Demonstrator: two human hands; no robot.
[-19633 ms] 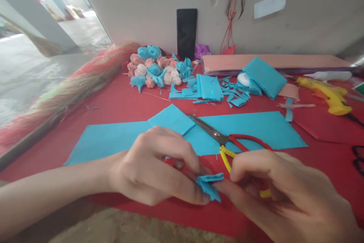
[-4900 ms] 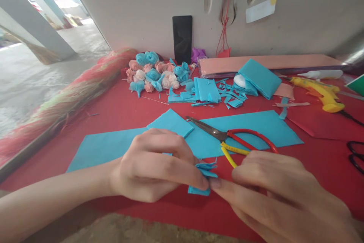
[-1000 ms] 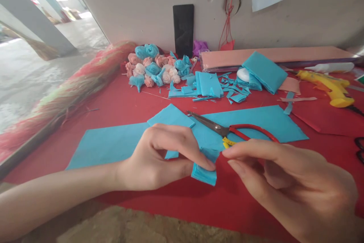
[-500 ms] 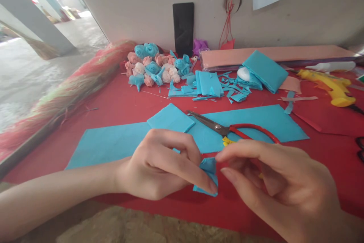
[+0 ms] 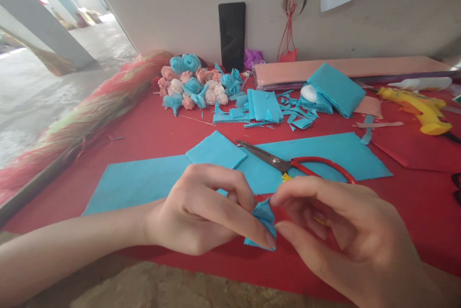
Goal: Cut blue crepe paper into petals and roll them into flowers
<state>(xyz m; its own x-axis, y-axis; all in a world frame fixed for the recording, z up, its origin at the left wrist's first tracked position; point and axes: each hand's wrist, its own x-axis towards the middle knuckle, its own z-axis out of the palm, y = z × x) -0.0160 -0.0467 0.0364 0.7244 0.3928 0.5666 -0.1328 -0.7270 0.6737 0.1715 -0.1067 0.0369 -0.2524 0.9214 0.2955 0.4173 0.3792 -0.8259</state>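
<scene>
My left hand (image 5: pixel 205 209) is closed on a small folded piece of blue crepe paper (image 5: pixel 265 214), with the index finger stretched over its front. My right hand (image 5: pixel 345 236) is at the paper's right edge, index fingertip touching the upper corner. Its thumb stays apart from the index finger, a little below. Behind the hands lie red-handled scissors (image 5: pixel 268 156), partly hidden by my right hand, on a long blue crepe paper strip (image 5: pixel 137 180). A blue paper square (image 5: pixel 216 149) rests on the same strip. Something yellow shows between my right fingers; I cannot tell what.
Paper roses (image 5: pixel 194 86) in blue, pink and white are heaped at the back left. Blue scraps (image 5: pixel 298 116) and a folded blue stack (image 5: pixel 334 89) lie right of them. A black phone (image 5: pixel 232 36) leans on the wall. A yellow glue gun (image 5: pixel 418 108) lies at right.
My right hand has shifted slightly left, its index fingertip meeting the paper's upper corner, which now bends a little. My left hand keeps its hold.
</scene>
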